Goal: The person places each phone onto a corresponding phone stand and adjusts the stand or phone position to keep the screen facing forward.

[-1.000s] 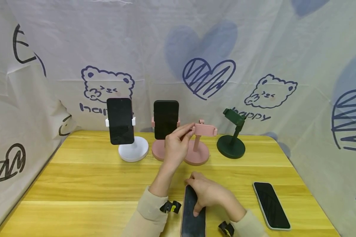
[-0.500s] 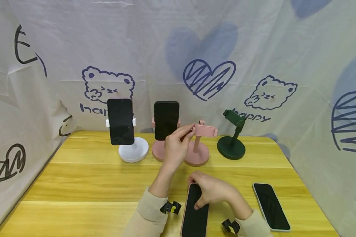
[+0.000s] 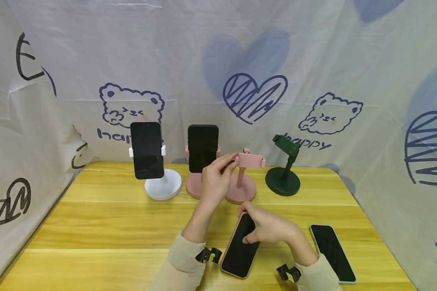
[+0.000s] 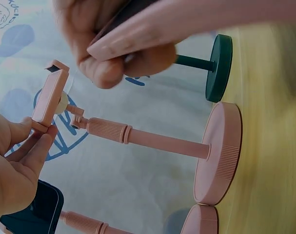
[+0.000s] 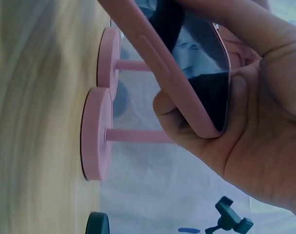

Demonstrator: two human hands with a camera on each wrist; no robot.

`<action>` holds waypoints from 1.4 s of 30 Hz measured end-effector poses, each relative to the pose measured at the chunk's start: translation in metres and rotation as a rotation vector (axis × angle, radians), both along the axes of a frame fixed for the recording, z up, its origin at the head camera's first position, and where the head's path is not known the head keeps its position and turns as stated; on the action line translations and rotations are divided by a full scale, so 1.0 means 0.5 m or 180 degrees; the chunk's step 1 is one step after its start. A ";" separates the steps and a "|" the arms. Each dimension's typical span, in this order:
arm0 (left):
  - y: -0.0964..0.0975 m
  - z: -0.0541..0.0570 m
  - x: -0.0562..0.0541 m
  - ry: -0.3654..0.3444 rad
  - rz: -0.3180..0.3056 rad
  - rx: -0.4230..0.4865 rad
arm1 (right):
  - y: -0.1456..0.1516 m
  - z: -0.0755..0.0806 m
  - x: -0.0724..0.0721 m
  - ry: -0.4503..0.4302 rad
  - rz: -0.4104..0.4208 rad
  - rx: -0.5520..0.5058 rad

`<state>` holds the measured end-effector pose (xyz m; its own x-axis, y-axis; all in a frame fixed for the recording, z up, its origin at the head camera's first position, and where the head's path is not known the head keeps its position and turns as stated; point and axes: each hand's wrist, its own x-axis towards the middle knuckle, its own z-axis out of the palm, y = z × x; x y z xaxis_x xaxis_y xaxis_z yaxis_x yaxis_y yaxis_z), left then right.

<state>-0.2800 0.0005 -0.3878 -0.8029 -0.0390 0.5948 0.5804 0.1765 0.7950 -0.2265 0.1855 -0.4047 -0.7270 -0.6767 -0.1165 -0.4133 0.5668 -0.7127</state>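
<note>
At the back of the table my left hand (image 3: 216, 178) pinches the left end of the clamp on a pink phone stand (image 3: 251, 161). In the left wrist view, thumb and fingers meet at the lower end of that clamp (image 4: 50, 95). My right hand (image 3: 271, 226) grips the upper end of a smartphone (image 3: 238, 252) in a pink case, its thumb lying over the dark screen. The phone is tilted and held in front of the pink stand. In the right wrist view, fingers wrap behind the phone (image 5: 160, 61) near one corner.
Left of the pink stand, a second pink stand (image 3: 193, 186) and a white stand (image 3: 163, 186) each carry a black phone. A green stand (image 3: 283, 182) stands at the right with no phone in it. A phone with a pale edge (image 3: 329, 246) lies on the table (image 3: 113, 226) at right.
My right hand has lifted the phone and moved it forward and slightly right, its top leaning right and its screen turned more into view. My left hand stays at the clamp.
</note>
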 end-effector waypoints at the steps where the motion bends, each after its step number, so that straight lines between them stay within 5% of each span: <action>1: 0.000 0.000 0.000 -0.0017 0.0002 -0.0008 | 0.003 0.001 -0.001 0.0006 -0.0048 -0.0047; 20: 0.000 0.004 0.002 -0.0128 0.0036 -0.0073 | 0.047 0.020 -0.015 0.0783 -0.1210 -0.0669; 34: 0.003 0.006 0.004 -0.0178 0.0004 -0.0152 | 0.045 0.038 -0.012 0.0869 -0.2001 -0.1187; 37: 0.003 0.008 0.005 0.0019 0.0094 -0.0233 | 0.044 0.042 -0.011 0.0865 -0.2084 -0.1251; 42: 0.005 0.022 0.012 0.0754 0.0410 -0.0537 | 0.046 0.045 -0.009 0.0902 -0.2152 -0.1352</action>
<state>-0.2740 0.0032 -0.3767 -0.6361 -0.0162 0.7714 0.7102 0.3786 0.5936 -0.2308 0.2085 -0.3822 -0.9544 -0.0310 0.2969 -0.2769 0.4638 -0.8416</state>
